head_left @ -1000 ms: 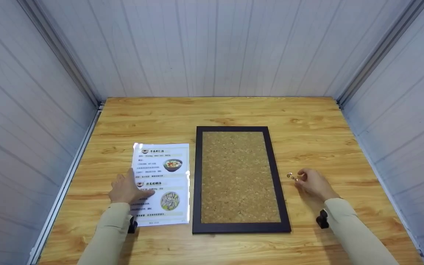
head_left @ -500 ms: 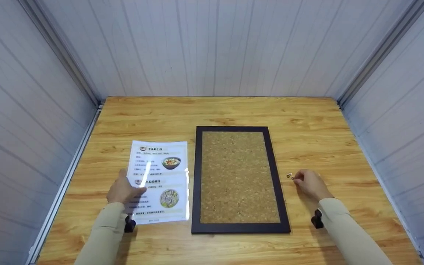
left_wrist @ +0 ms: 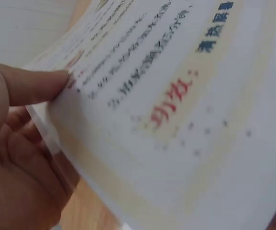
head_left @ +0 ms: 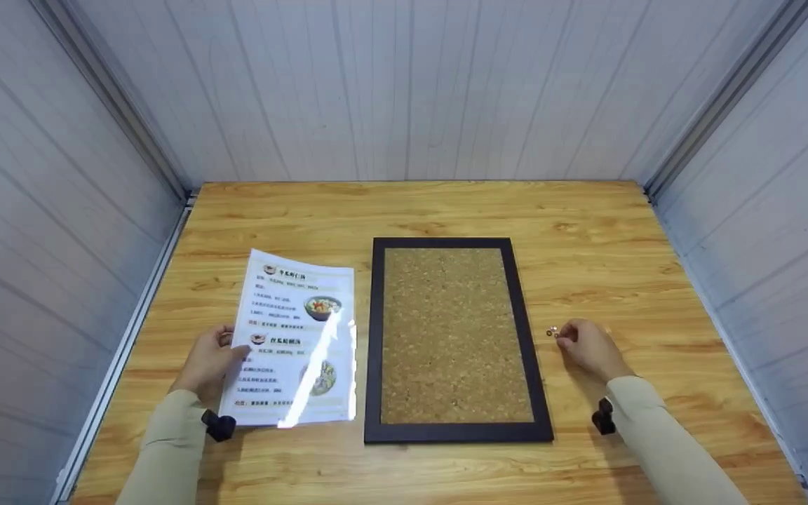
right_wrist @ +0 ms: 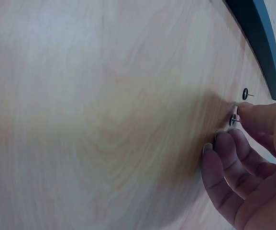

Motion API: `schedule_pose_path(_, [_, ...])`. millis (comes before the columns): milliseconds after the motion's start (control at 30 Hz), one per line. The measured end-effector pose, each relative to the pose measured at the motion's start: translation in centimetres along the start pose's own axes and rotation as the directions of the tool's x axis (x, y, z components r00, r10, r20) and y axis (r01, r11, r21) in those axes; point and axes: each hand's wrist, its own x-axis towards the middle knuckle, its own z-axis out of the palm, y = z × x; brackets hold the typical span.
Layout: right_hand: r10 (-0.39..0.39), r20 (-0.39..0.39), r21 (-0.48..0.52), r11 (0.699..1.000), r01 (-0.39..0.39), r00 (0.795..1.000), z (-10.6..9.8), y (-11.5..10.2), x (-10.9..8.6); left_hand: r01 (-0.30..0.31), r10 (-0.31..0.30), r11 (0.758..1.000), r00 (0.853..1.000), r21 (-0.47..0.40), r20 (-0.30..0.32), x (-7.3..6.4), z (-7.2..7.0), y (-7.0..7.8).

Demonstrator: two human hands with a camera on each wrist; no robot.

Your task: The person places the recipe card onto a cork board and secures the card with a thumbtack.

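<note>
My left hand (head_left: 206,356) pinches the left edge of a glossy recipe sheet (head_left: 292,294), thumb on top and fingers underneath. The sheet is printed with soup pictures and text; it bends and tilts up from the wooden table. In the left wrist view the thumb (left_wrist: 42,86) presses near red lettering. My right hand (head_left: 593,351) is low at the table, right of a cork board (head_left: 453,337). In the right wrist view a thumbtack (right_wrist: 232,120) shows between its thumb and fingertips. Another thumbtack (right_wrist: 245,94) lies just beyond them.
The cork board's dark frame (head_left: 460,433) lies flat between the two hands. A few small thumbtacks (head_left: 550,333) sit beside its right edge. Pale panel walls (head_left: 404,91) enclose the wooden table (head_left: 404,210) at the back and both sides.
My left hand has moved left and lifted the recipe sheet off flat, tilting it. My right hand's fingers have come together and moved slightly left at the thumbtacks. The board stays put.
</note>
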Motion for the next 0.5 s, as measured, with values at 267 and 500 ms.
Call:
schedule_pose_path(267, [0.038, 0.015, 0.049, 0.998, -0.039, 0.999, -0.2, 0.0, 0.2, -0.111, 0.116, 0.982, 0.993, -0.153, 0.023, -0.7, -1.6, 1.5])
schedule_pose_path(500, [0.035, 0.019, 0.088, 0.995, -0.036, 0.999, 0.2, 0.2, 0.2, -0.183, 0.185, 0.944, 0.983, -0.276, -0.02, -1.4, -1.3, 2.9])
